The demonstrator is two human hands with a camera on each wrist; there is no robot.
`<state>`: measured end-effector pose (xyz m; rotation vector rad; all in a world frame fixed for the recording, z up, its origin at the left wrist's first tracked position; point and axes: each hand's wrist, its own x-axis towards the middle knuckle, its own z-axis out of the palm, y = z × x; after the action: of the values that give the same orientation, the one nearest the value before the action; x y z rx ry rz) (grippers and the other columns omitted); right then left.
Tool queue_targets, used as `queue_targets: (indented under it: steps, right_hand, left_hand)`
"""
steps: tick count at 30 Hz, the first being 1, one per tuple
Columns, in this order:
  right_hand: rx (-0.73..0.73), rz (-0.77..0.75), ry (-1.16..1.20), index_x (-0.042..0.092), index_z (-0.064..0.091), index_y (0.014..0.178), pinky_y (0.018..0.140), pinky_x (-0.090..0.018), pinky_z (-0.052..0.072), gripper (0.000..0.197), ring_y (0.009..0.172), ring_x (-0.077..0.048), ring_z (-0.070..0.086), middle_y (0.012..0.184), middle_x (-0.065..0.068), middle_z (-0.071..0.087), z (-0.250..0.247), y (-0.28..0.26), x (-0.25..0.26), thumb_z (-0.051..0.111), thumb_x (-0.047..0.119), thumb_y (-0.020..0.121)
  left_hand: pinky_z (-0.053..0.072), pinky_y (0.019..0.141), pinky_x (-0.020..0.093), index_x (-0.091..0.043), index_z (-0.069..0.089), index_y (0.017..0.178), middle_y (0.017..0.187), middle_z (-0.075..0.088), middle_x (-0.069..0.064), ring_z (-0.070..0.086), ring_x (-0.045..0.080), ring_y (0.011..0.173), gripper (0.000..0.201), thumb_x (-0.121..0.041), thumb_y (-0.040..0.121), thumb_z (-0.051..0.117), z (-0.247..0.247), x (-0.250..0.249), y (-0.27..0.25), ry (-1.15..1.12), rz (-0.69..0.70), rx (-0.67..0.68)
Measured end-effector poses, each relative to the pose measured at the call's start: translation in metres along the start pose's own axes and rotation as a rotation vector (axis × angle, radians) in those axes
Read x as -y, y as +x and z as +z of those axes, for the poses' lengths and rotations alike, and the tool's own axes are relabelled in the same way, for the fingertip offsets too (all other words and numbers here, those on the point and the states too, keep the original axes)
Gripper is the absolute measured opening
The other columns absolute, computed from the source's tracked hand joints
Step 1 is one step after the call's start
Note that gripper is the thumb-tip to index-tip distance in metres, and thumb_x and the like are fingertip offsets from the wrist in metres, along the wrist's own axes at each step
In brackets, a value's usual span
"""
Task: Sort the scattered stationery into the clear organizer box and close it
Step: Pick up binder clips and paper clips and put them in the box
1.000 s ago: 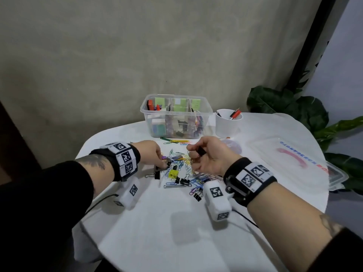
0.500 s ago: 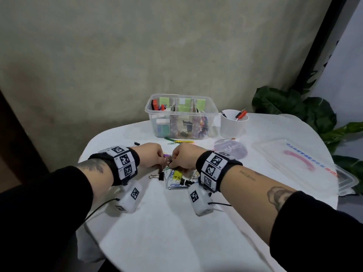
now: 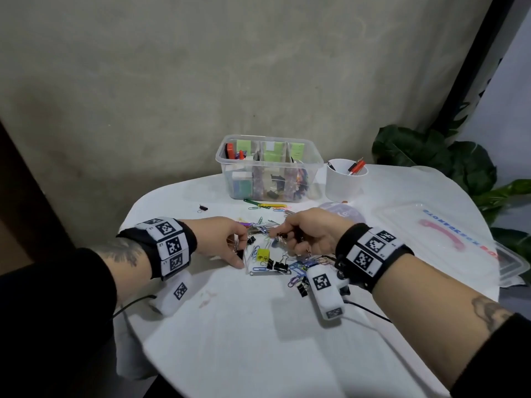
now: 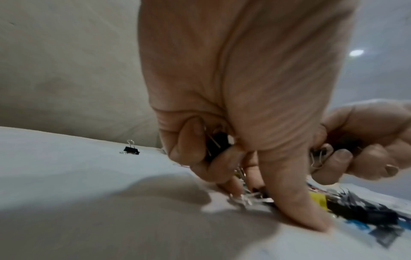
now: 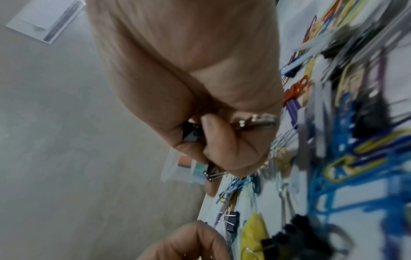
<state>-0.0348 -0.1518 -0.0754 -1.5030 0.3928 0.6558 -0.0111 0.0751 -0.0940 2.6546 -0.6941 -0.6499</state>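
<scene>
Paper clips and black binder clips lie in a scattered pile (image 3: 270, 259) on the white table, with a yellow clip (image 3: 263, 253) in the middle. My left hand (image 3: 242, 248) is at the pile's left edge. It holds black binder clips (image 4: 217, 146) in its curled fingers, and its thumb (image 4: 307, 211) presses the table. My right hand (image 3: 280, 235) is over the pile's far side and grips black binder clips (image 5: 192, 132) in its curled fingers. The clear organizer box (image 3: 270, 168) stands open behind the pile, with sorted stationery inside.
The box's clear lid (image 3: 439, 234) lies on the table at the right. A white cup (image 3: 346, 179) with pens stands right of the box. One stray black binder clip (image 3: 203, 208) lies far left. Green and yellow clips (image 3: 265, 203) lie before the box. Plant leaves (image 3: 448, 162) at right.
My right hand turned palm-down and came onto the pile close to my left hand, then drew slightly right. The left hand stayed at the pile's left edge.
</scene>
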Motion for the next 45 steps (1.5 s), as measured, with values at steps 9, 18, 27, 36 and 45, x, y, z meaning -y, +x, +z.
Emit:
queue_targets:
  steps: [9,18,27,36,45]
  right_hand:
    - [0.024,-0.079,0.075,0.012,0.043,0.053,0.031,-0.014,0.022,0.041,0.045,-0.015,0.052,0.079,-0.015,0.063,-0.010,-0.014,-0.011,0.056,0.020,0.092]
    - [-0.167,-0.243,-1.308,0.010,0.064,0.077,0.055,-0.023,0.036,0.042,0.060,-0.020,0.050,0.072,-0.010,0.063,0.019,-0.020,-0.017,0.087,0.043,0.066]
    - [-0.177,-0.140,-0.861,0.011,0.055,0.083,0.046,-0.023,0.038,0.024,0.049,-0.022,0.043,0.072,-0.010,0.058,0.008,-0.012,-0.004,0.057,0.035,0.089]
    - [0.082,-0.136,0.347,0.010,0.039,0.071,0.034,-0.012,0.020,0.009,0.046,-0.015,0.043,0.080,-0.017,0.065,-0.005,-0.012,-0.003,0.042,0.013,0.079]
    - [-0.146,-0.193,-0.648,0.011,0.055,0.073,0.041,-0.023,0.039,0.033,0.048,-0.021,0.043,0.060,-0.007,0.052,0.017,-0.004,0.001,0.085,0.026,0.072]
  left_hand:
    - [0.026,0.039,0.016,-0.015,0.055,0.088,0.067,0.065,0.003,0.043,0.012,0.047,0.012,-0.019,0.095,0.046,-0.009,-0.016,0.005,-0.912,-0.174,-0.185]
    - [0.023,0.035,0.014,-0.016,0.052,0.068,0.065,0.051,0.002,0.044,0.011,0.047,0.026,-0.033,0.088,0.055,-0.019,-0.018,0.009,-1.372,-0.278,-0.222]
    - [0.042,0.066,0.027,-0.018,0.060,0.076,0.076,0.065,0.001,0.057,0.016,0.073,0.049,-0.067,0.077,0.065,-0.001,-0.022,0.026,-0.062,-0.281,-0.344]
    - [0.028,0.040,0.017,-0.016,0.055,0.079,0.059,0.050,0.000,0.040,0.012,0.044,0.021,-0.032,0.093,0.059,-0.002,-0.029,0.028,-0.510,-0.254,-0.248]
    - [0.028,0.029,0.009,-0.012,0.048,0.075,0.057,0.053,-0.002,0.039,0.002,0.035,0.017,-0.012,0.092,0.049,-0.025,-0.008,0.018,-1.387,-0.365,-0.255]
